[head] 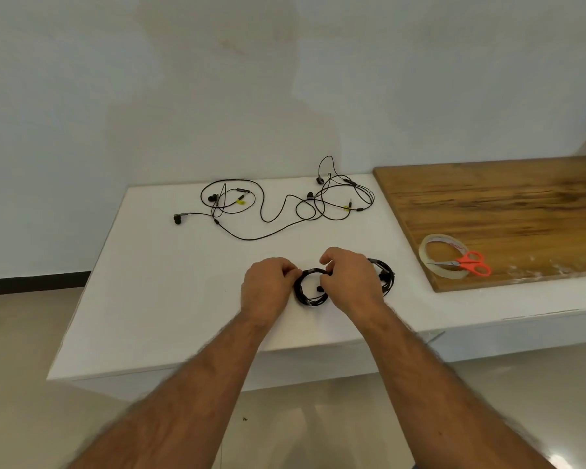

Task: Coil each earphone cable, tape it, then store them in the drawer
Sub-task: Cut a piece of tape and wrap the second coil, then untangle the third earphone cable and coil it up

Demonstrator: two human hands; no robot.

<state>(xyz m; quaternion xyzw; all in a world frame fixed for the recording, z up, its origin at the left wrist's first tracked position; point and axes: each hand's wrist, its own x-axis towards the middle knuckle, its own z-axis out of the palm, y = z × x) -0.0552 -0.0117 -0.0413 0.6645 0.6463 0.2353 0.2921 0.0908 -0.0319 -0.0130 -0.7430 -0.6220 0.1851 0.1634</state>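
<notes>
A coiled black earphone cable [307,296] sits near the front of the white table [156,299]. My left hand [268,289] pinches the coil's upper left side. My right hand [349,282] pinches its upper right side, fingers curled over the cable. A second black coil [386,275] lies just right of my right hand, partly hidden by it. Two uncoiled earphone cables lie tangled at the back: one [224,204] on the left, one [339,198] on the right. No drawer is in view.
A roll of clear tape [430,247] and red-handled scissors [471,264] lie on a wooden board [504,211] at the right. A white wall stands behind the table. Tiled floor lies below the front edge.
</notes>
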